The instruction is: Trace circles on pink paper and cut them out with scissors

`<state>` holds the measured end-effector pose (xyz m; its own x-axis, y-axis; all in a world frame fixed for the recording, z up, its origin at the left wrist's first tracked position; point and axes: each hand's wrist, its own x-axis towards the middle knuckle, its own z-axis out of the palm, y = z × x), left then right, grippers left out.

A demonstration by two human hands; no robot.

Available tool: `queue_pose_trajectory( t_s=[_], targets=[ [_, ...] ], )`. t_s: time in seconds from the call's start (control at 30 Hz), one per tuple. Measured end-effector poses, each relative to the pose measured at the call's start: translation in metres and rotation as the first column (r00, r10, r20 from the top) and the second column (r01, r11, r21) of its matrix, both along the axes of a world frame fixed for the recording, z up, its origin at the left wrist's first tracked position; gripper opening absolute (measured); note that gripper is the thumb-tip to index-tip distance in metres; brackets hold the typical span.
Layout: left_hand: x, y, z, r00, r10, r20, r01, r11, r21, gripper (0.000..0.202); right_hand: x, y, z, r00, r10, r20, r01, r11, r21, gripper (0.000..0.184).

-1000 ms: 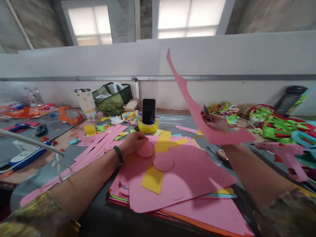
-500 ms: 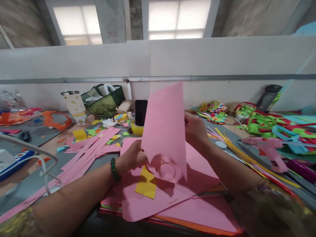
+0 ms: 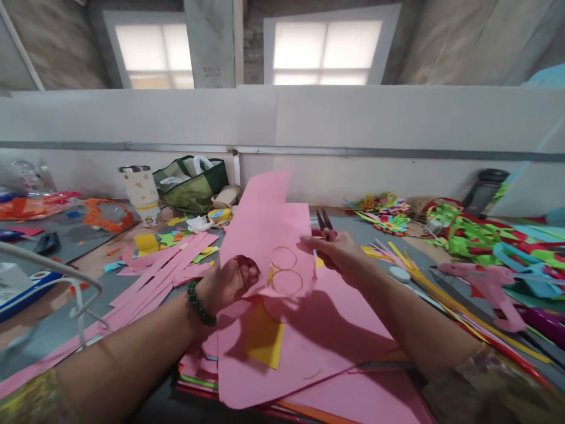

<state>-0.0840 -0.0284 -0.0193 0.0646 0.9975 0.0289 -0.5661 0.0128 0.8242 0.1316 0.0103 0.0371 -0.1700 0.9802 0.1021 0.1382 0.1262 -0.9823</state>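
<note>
A pink paper sheet [image 3: 260,218] is held up in front of me, bent, with two circles drawn near its lower edge and a curved cut-out at its lower left. My left hand [image 3: 232,280] grips it beside that cut-out, fingers curled. In my right hand [image 3: 335,250] is a pair of scissors [image 3: 324,219], blades apart and pointing away from me. The thumb of that hand is at the sheet's right edge; whether it pinches the paper I cannot tell. Beneath lie a yellow paper piece [image 3: 269,347] and a larger pink sheet [image 3: 353,324] on a stack.
Pink strips [image 3: 163,271] and small scraps spread out on the left, near a cream tumbler [image 3: 141,197] and a green bag [image 3: 192,188]. Toward the right are a pink glue gun [image 3: 489,282], yellow strips [image 3: 424,288], paper flowers [image 3: 388,215] and a dark bottle [image 3: 483,191].
The pink sheet has turned and tipped left, showing both circles more fully. My right hand moved down and left, bringing the scissors into sight. The phone behind is now covered.
</note>
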Motion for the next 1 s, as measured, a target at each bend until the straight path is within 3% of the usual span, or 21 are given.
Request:
queue_pose_trajectory(
  t_s=[0.1, 0.23, 0.3, 0.4, 0.53, 0.67, 0.83, 1.0],
  targets=[
    [0.003, -0.004, 0.015, 0.988, -0.120, 0.103, 0.126, 0.990, -0.060, 0.037, -0.007, -0.005, -0.003, 0.987, 0.048, -0.152, -0.051, 0.999, -0.013, 0.037],
    [0.007, -0.011, 0.027, 0.949, -0.284, 0.138, 0.296, 0.952, -0.076, 0.065, -0.013, -0.004, -0.009, 0.948, -0.163, -0.272, 0.182, 0.982, 0.045, 0.043],
    [0.009, -0.013, 0.027, 0.947, -0.312, 0.069, 0.318, 0.944, -0.091, 0.055, -0.015, -0.003, -0.014, 0.934, -0.196, -0.298, 0.230, 0.970, 0.083, 0.045],
    [0.012, -0.013, 0.021, 0.954, -0.289, -0.082, 0.280, 0.955, -0.101, 0.025, -0.019, -0.004, -0.021, 0.933, -0.200, -0.300, 0.243, 0.963, 0.115, 0.047],
    [0.012, -0.012, 0.019, 0.955, -0.242, -0.171, 0.234, 0.970, -0.069, 0.021, -0.020, -0.007, -0.020, 0.960, -0.140, -0.243, 0.180, 0.972, 0.151, 0.048],
    [0.011, -0.012, 0.024, 0.977, -0.162, -0.138, 0.165, 0.986, 0.010, 0.017, -0.018, -0.014, -0.015, 0.968, -0.038, -0.246, 0.043, 0.999, 0.014, 0.053],
    [0.013, -0.014, 0.030, 0.999, -0.046, -0.013, 0.047, 0.994, 0.097, 0.016, -0.024, -0.033, -0.018, 0.971, 0.088, -0.222, -0.108, 0.991, -0.081, 0.048],
    [0.018, -0.014, 0.033, 0.999, 0.044, 0.018, -0.046, 0.990, 0.131, 0.016, -0.033, -0.045, -0.022, 0.980, 0.134, -0.144, -0.136, 0.991, -0.005, 0.047]
  ],
)
